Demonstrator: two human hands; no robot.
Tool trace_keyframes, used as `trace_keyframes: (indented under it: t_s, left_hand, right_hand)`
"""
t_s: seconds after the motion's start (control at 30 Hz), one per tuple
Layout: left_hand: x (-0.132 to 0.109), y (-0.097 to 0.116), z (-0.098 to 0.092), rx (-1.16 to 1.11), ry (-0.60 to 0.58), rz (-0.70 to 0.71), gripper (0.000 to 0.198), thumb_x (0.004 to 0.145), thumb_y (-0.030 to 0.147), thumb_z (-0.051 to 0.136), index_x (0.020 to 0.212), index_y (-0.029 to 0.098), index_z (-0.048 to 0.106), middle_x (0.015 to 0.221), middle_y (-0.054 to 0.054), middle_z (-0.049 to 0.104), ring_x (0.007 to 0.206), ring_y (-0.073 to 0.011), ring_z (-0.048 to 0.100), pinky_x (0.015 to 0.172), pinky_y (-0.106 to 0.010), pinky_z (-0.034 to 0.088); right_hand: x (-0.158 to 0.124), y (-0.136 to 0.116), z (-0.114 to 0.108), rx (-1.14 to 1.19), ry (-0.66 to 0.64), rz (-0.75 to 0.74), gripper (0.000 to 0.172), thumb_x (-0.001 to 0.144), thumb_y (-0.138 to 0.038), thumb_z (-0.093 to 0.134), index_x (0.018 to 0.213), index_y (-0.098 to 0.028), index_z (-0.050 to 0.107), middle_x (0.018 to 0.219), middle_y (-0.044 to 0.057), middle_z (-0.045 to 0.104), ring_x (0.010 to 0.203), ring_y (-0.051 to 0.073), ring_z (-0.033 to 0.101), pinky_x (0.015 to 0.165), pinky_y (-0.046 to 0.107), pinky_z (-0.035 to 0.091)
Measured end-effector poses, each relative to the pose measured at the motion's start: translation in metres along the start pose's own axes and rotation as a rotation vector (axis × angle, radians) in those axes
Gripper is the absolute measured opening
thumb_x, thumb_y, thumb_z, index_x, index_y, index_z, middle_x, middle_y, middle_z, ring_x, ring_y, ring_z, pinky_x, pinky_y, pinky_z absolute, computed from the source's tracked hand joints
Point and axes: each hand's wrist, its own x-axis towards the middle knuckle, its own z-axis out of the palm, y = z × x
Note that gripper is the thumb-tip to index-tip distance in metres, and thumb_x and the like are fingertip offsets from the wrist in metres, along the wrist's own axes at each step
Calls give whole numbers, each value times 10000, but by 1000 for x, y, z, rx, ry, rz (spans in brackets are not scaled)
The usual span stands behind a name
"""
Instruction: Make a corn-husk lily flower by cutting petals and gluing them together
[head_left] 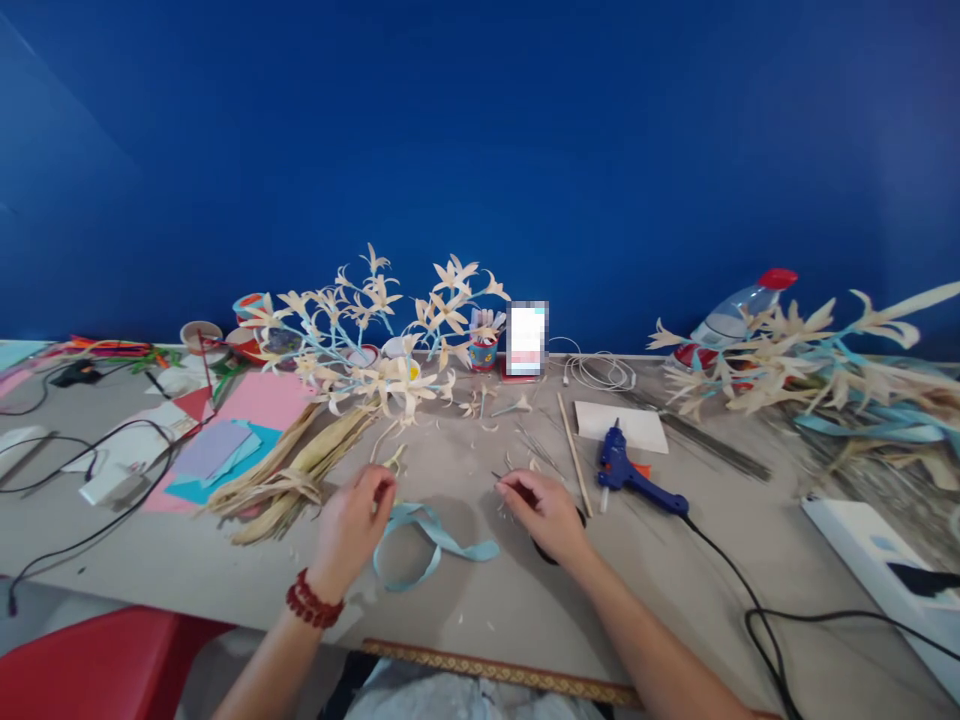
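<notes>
My left hand (354, 525), with a red bead bracelet at the wrist, is closed in a pinch on a small pale husk flower (393, 462) near the table's middle. My right hand (544, 510) is also closed in a pinch, holding the end of a thin dark wire (501, 480) that points left. Between and below the hands lies a loop of light blue ribbon (433, 535) on the grey table (480, 610). A black round object (551, 555) lies partly hidden under my right wrist.
A blue glue gun (626, 472) with a black cord lies right of my right hand, beside a wooden stick (575, 455). Dried husks (296, 475) and coloured paper (225, 450) lie left. Branches of husk flowers (375, 340) stand behind, more lie at the right (810, 370).
</notes>
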Motion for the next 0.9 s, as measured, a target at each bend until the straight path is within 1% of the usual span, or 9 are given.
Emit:
trace_keyframes:
  t_s: [0.13,0.23,0.33,0.43,0.57,0.67,0.77,0.83,0.9]
  left_hand:
    - [-12,14,10,36,-167,184,293,840,279,584,1125,212,570,1122,-87,606,1042,-262,566,888,-409,471]
    - [-10,22,18,20,-297,232,215,824,118,531,993,211,626,1033,-68,614,983,-236,576,859,-387,485]
    - [-1,30,29,-15,-253,190,226,833,61,464,918,196,624,943,-62,616,947,-222,582,848,-379,497]
    - [10,39,36,-67,-155,206,287,840,76,470,1067,195,598,1066,-85,614,1034,-230,570,904,-404,492]
    - [14,38,18,-120,-117,313,335,864,175,511,1192,215,563,1196,-93,589,1119,-226,554,959,-385,478]
    - [8,9,-20,-57,-15,289,344,864,127,442,1153,231,598,1245,-78,578,1147,-217,550,990,-375,450]
    - [-1,-37,-59,151,157,144,418,816,93,421,1188,197,580,1267,-93,581,1175,-263,535,1013,-431,413]
    - [-8,-68,-75,359,113,5,440,814,109,425,1227,177,559,1290,-118,574,1173,-328,526,975,-501,405]
    - [-14,-94,-80,468,23,-68,442,811,123,436,1231,171,565,1254,-138,605,1133,-369,545,924,-544,411]
  right_hand:
    - [-1,-1,2,-15,-8,2,232,923,-341,495,793,-204,629,662,2,625,612,158,566,565,245,390]
    - [-2,-1,4,-21,-6,0,241,924,-347,491,786,-205,628,658,3,625,614,161,568,571,249,394]
    - [-1,-2,5,-24,1,-5,250,923,-355,492,776,-203,623,647,4,619,604,163,564,572,253,396]
    - [0,-2,5,-11,10,-4,254,922,-359,493,771,-202,624,650,8,626,603,165,570,572,256,399]
    - [1,1,3,30,20,16,255,923,-372,492,796,-202,634,660,18,639,614,174,581,565,257,410]
    - [1,3,2,55,36,13,260,924,-376,490,787,-203,627,625,8,610,579,164,560,541,251,405]
    - [1,3,1,57,43,14,264,921,-379,494,773,-200,618,628,3,595,558,155,550,520,244,399]
    - [0,2,1,48,40,18,256,922,-379,495,792,-199,623,637,4,604,563,154,556,523,242,405]
    - [-1,1,2,32,39,15,253,924,-377,498,805,-199,632,634,4,612,565,152,558,529,240,408]
